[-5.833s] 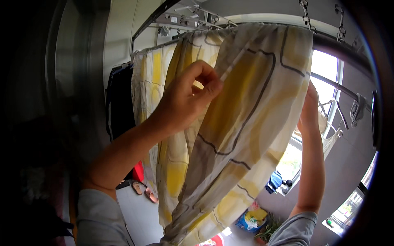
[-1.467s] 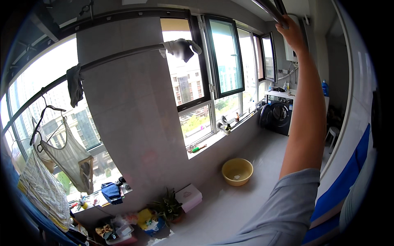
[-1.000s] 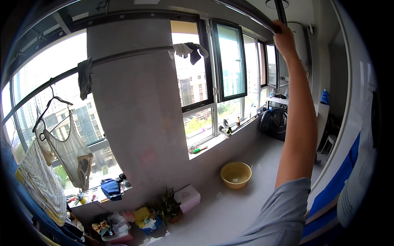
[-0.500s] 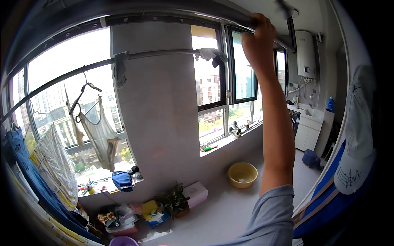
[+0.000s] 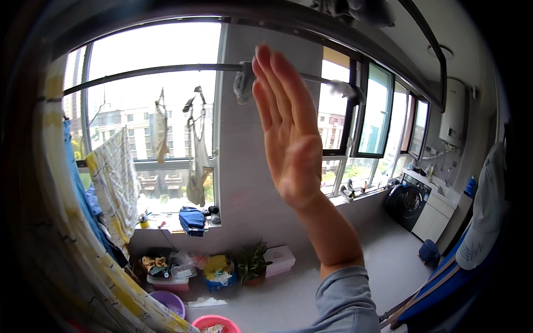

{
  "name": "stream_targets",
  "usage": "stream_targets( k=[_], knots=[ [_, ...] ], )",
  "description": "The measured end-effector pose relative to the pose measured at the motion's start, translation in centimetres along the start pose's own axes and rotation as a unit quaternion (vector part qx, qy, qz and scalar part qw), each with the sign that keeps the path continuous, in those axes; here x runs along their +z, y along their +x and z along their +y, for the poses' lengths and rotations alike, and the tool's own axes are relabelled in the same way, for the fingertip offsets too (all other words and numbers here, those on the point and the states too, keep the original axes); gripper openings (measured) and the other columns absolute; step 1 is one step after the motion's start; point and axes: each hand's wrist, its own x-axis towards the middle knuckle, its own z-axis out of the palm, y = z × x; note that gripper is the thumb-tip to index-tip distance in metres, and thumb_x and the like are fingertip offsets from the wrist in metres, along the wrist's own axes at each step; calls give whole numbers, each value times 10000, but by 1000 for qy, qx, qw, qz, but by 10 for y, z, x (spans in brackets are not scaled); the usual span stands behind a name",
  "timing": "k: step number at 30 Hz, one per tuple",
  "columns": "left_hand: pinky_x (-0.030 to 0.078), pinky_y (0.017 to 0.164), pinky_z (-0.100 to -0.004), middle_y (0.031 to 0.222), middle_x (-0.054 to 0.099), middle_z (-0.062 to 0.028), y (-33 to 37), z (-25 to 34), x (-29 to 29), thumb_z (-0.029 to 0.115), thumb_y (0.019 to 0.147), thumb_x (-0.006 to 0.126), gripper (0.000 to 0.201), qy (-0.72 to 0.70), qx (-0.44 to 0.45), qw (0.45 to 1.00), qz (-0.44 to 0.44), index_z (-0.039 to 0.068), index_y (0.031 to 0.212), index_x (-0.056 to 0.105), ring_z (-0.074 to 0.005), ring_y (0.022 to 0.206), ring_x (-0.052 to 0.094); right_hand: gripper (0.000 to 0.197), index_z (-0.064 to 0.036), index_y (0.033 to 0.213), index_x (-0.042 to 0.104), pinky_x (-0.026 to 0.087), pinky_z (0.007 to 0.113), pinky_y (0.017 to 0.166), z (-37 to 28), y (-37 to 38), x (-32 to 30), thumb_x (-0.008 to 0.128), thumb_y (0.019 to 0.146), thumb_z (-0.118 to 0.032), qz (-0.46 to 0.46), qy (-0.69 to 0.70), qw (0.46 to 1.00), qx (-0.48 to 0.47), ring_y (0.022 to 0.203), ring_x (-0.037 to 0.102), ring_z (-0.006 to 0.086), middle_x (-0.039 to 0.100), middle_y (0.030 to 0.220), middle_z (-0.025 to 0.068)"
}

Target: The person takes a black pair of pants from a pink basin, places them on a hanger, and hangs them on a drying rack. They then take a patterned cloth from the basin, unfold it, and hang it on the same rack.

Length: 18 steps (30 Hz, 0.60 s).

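Note:
My right hand (image 5: 290,127) is raised in the middle of the view, palm turned toward me. Its fingers are stretched upward and hold nothing. The hand overlaps the horizontal clothes pole (image 5: 161,69); whether it touches the pole I cannot tell. Just left of the fingertips, a grey cloth (image 5: 242,83) is draped over that pole, and a whitish cloth (image 5: 340,87) hangs on it farther right. A pale tank top (image 5: 199,166) hangs on a dark hanger (image 5: 194,99) before the window. Above the fingers runs a thick dark bar (image 5: 266,12). My left hand is out of view.
Patterned curtains and jeans (image 5: 78,161) hang at left. Along the wall stand boxes, a potted plant (image 5: 252,265) and a pale pink box (image 5: 279,261). A purple basin (image 5: 167,302) and a pink basin (image 5: 215,322) sit below. A washing machine (image 5: 408,204) and caps (image 5: 476,238) are at right.
My right hand has let go of the overhead bar and come down leftward, its fingers now straight. The view has turned left, and the pink basin has come into it.

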Motion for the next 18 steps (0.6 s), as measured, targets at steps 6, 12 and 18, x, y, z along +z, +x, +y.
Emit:
stream_targets(
  k=[6,12,18],
  knots=[
    [461,819,-514,983,644,-271,10,-36,-9,465,953,360,530,-227,-86,970,9,45,1113,641,-453,888,610,879,-38,1475,150,73,365,1164,18,-61,103,108,893,-694,188,594,753,210,1434,91,255,139,1544,123],
    [448,683,-320,838,599,-104,-31,50,-6,276,959,434,321,-549,-200,811,9,3,959,604,-163,750,551,898,-21,1466,181,83,364,1162,19,-132,129,139,889,-708,291,590,679,326,1432,108,258,161,1539,125],
    [450,749,-365,888,625,-158,-19,-13,-47,354,976,408,436,-325,-96,941,-3,-31,1058,596,-195,818,566,906,70,1435,164,118,376,1167,27,-139,213,184,911,-669,309,717,530,332,1425,111,298,154,1517,211]
  ],
)
